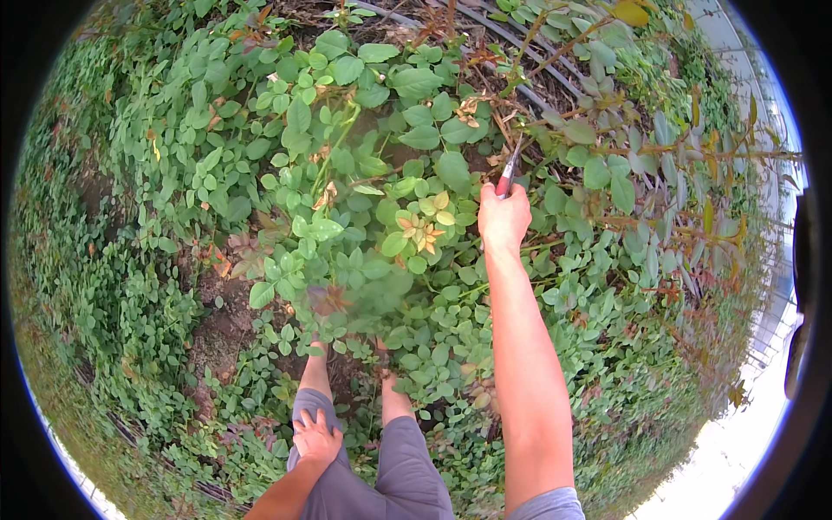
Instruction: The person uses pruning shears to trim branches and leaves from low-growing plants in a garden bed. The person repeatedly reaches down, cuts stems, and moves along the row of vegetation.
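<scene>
My right hand (505, 218) is stretched forward, closed around a pair of pruning shears (509, 170) with red on the handle. Their narrow metal tip points away from me, among stems and dry brown leaves (499, 158) low in the rose bushes. I cannot tell whether the blades touch a stem. My left hand (317, 439) rests on my knee in grey shorts (351, 491), its fingers spread and nothing in it. Leafy rose shoots (338, 140) rise between my legs and the shears, and a young reddish-yellow shoot (421, 233) stands left of my right hand.
Several dark irrigation hoses (513, 40) run over mulch at the top. Long rose canes (702, 151) reach across from the right. Bare soil (221, 325) shows at the left, with dense foliage (140, 286) beyond. A pale greenhouse-like wall (721, 39) stands at the upper right.
</scene>
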A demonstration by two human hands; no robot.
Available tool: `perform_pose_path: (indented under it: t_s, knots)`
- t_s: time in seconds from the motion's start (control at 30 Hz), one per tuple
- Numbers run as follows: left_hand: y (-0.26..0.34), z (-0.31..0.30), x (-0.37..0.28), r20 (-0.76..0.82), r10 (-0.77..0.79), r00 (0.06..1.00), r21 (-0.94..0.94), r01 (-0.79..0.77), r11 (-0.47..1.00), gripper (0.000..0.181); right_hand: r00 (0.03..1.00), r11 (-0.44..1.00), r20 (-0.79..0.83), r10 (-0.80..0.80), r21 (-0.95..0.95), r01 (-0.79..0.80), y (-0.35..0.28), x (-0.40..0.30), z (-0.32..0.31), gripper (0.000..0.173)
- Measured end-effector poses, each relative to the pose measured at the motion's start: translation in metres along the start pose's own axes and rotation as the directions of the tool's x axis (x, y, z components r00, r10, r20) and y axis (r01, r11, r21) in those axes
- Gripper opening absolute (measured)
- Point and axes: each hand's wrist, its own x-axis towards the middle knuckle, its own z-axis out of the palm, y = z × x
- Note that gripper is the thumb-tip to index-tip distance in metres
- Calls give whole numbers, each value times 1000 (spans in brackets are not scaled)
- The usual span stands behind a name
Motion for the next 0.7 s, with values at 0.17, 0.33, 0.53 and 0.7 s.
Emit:
perform_pose_path:
  t_s: [0.17,0.33,0.53,0.7]
  knots:
    - [1,-4,0,13,0,1000,-8,0,1000,61,1000,973,9,9,232,-10,17,0,7,23]
    - [1,-5,1,16,-12,1000,21,11,1000,63,963,552,254,91,792,-261,20,-30,12,7]
    - [0,-3,1,-3,-4,1000,30,4,1000,65,920,429,367,134,816,-388,6,-36,-11,10]
    - [1,-10,0,30,-8,1000,2,8,1000,65,959,671,266,93,695,-258,7,-23,-28,23]
